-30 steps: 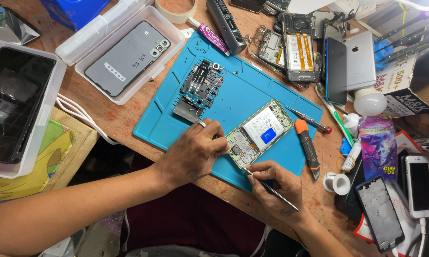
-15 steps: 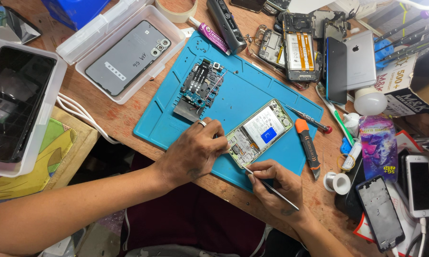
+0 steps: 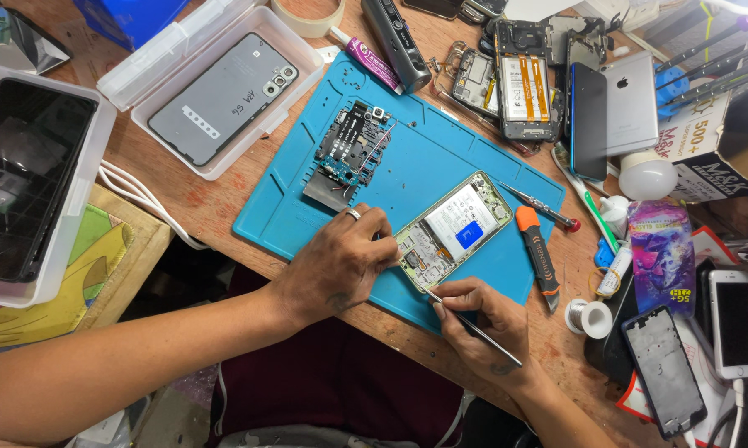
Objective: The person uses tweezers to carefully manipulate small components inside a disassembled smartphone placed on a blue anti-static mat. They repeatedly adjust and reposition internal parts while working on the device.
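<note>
Opened phone (image 3: 455, 231) lies back-off on the near right part of the blue work mat (image 3: 440, 149), tilted, with its battery and boards exposed. The left hand (image 3: 337, 264) rests on the mat at the phone's near left end, fingers curled against the frame, steadying it; one ring shows on a finger. The right hand (image 3: 482, 319) sits at the mat's near edge and pinches one pair of metal tweezers (image 3: 473, 326), tip at the phone's near corner.

One removed circuit-board assembly (image 3: 349, 153) lies on the mat's far left part, apart from the phone. One orange-handled utility knife (image 3: 540, 257) lies just right of the phone, and one small screwdriver (image 3: 540, 206) lies beyond it at the mat's right edge.

Two clear plastic trays stand left of the mat: one (image 3: 303, 79) holds a grey phone back cover, the other (image 3: 92, 178) a dark screen panel. One solder spool (image 3: 591, 318) sits near right. Several more dismantled phones crowd the far right.
</note>
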